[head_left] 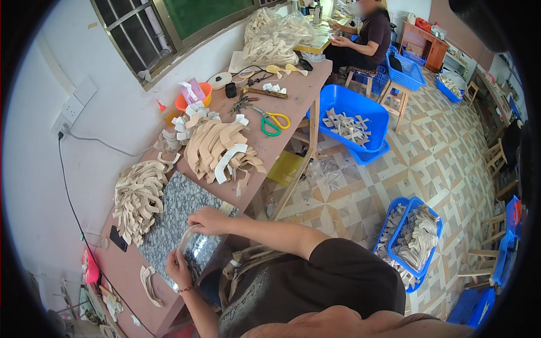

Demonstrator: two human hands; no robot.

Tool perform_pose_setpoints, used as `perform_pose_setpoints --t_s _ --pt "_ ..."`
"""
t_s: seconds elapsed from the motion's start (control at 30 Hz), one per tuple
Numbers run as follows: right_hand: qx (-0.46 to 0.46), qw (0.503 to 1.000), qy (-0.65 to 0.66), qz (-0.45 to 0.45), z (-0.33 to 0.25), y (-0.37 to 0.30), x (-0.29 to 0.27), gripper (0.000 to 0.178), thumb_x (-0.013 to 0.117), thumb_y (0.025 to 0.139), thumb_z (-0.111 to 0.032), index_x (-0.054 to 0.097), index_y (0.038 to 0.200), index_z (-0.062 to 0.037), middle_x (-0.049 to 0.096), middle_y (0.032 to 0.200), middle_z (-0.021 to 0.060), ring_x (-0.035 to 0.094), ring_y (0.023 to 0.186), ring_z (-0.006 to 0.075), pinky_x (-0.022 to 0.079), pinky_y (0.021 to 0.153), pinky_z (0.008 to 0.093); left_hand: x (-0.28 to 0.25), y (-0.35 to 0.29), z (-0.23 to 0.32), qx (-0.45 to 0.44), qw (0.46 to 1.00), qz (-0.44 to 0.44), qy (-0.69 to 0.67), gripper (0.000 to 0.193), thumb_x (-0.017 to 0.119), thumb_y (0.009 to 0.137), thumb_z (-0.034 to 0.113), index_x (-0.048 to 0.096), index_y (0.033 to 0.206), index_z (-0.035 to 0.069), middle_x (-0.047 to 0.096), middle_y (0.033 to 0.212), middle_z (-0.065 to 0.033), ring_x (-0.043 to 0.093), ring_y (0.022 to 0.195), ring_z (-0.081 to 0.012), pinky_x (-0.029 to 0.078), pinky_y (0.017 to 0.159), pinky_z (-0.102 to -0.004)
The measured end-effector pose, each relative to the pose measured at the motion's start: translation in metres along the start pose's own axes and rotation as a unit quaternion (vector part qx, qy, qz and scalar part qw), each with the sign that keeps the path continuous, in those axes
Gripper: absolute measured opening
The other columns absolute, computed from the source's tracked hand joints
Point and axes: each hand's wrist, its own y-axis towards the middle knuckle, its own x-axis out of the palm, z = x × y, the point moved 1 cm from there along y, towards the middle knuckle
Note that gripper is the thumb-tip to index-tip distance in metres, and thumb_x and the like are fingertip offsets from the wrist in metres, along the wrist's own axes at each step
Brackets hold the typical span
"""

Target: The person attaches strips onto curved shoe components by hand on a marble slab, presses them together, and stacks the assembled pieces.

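A curved beige strip (185, 239) is stretched between my two hands above a speckled grey stone slab (183, 197). My right hand (207, 221) pinches its upper end. Lower down, my left hand (178, 269) grips the other end near the slab's front edge, fingers closed. Beside the slab, on the wall side, lies a big heap of similar curved strips (138, 197). Past the slab's far edge sits a stack of wider tan curved pieces (211, 146), with a white one (229, 161) on top. A few loose strips (150, 286) rest on the table near my left hand.
Scissors (271, 121), a hammer (265, 92) and an orange bowl (205, 97) stand farther along the table (282, 110). Blue baskets (352, 121) of pieces are on the floor, some (414, 242) behind me. A person (366, 39) sits at the far end. A cable (73, 197) hangs along the wall.
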Motion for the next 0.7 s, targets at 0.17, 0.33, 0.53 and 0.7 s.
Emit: perform_pose_setpoints --t_s 0.17,0.33,0.53,0.7 --pt "0.003 1.0 -0.016 -0.003 -0.005 -0.001 -0.002 0.025 0.076 0.084 -0.03 0.066 0.091 -0.008 0.069 0.083 0.0105 0.066 0.085 0.034 0.048 0.08 0.0469 -0.002 -0.004 0.011 0.025 1.0 0.002 0.011 0.016 0.064 0.101 0.015 0.07 0.101 0.0 0.06 0.072 0.0006 0.05 0.065 -0.0072 0.043 0.059 -0.0254" --pt "-0.008 1.0 -0.016 0.011 -0.006 -0.005 0.003 0.026 0.076 0.083 -0.03 0.066 0.091 -0.0074 0.068 0.08 0.0118 0.067 0.082 0.0352 0.049 0.077 0.0474 -0.008 -0.008 0.025 0.033 0.999 0.002 0.037 0.016 0.065 0.1 0.015 0.071 0.1 0.0 0.062 0.071 -0.0017 0.053 0.063 -0.0084 0.045 0.059 -0.0268" --pt "0.013 1.0 -0.001 -0.013 -0.006 -0.003 0.01 0.023 0.075 0.084 -0.027 0.067 0.096 -0.008 0.068 0.084 0.011 0.067 0.085 0.0345 0.05 0.078 0.046 -0.015 -0.014 0.006 0.041 0.997 0.012 0.062 0.017 0.064 0.1 0.015 0.071 0.102 0.0 0.063 0.071 -0.0023 0.055 0.063 -0.0086 0.044 0.057 -0.0281" --pt "0.015 0.985 0.124 0.122 -0.003 0.003 -0.028 0.03 0.076 0.088 -0.017 0.064 0.114 -0.0078 0.065 0.096 0.0041 0.063 0.084 0.0185 0.052 0.078 0.035 0.0 0.001 -0.002 -0.007 0.999 0.026 -0.019 0.017 0.065 0.101 0.016 0.071 0.103 0.0 0.06 0.07 0.001 0.051 0.062 -0.0066 0.042 0.056 -0.0256"
